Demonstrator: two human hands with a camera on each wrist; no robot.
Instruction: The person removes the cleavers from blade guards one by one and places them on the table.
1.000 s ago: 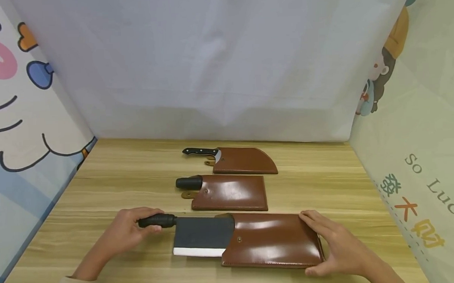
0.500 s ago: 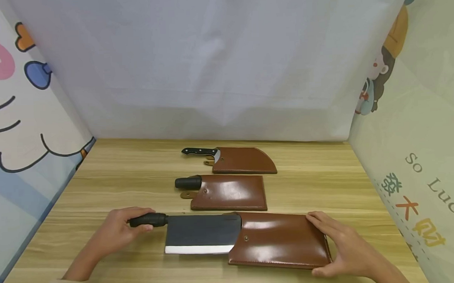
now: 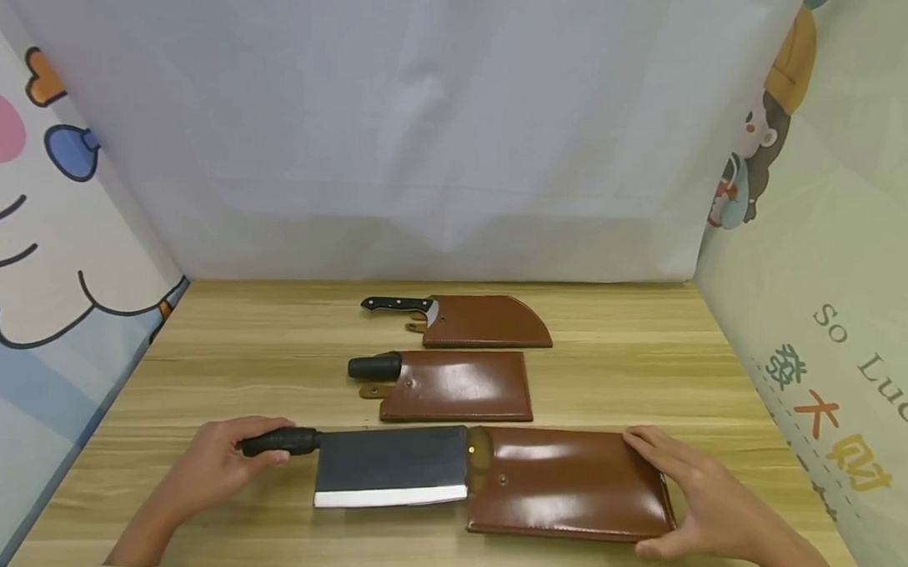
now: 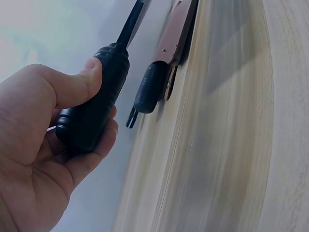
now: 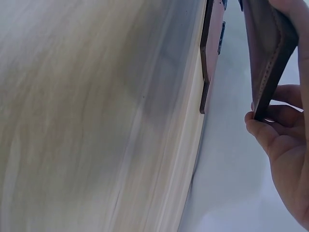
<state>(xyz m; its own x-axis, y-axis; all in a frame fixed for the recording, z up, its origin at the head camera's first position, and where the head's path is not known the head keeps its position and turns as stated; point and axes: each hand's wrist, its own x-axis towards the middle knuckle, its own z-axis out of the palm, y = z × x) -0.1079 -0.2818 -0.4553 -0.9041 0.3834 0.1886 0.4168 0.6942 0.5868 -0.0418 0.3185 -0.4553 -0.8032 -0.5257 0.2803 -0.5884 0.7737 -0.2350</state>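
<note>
My left hand (image 3: 216,467) grips the black handle (image 4: 91,99) of a large cleaver (image 3: 391,465), thumb on one side and fingers curled round the other. The dark blade with its bright lower edge lies fully in sight, its far end at the mouth of a brown leather sheath (image 3: 569,484). A strap with a brass snap shows at that mouth. At the sheath's right end my right hand (image 3: 702,496) holds it by its corners, thumb at the near one and fingers at the far one. The right wrist view shows the sheath's stitched edge (image 5: 270,67) between thumb and fingers.
Behind the cleaver lies a second sheath (image 3: 465,387) with a black knife handle (image 3: 374,368) sticking out on its left. Farther back is a curved sheath (image 3: 489,322) holding a riveted-handle knife (image 3: 398,304). All are on a wood-grain table (image 3: 223,350), with a white cloth (image 3: 434,134) behind.
My left hand has drawn the cleaver leftward, and the blade has come out of the sheath. My right hand and the sheath have shifted a little to the right.
</note>
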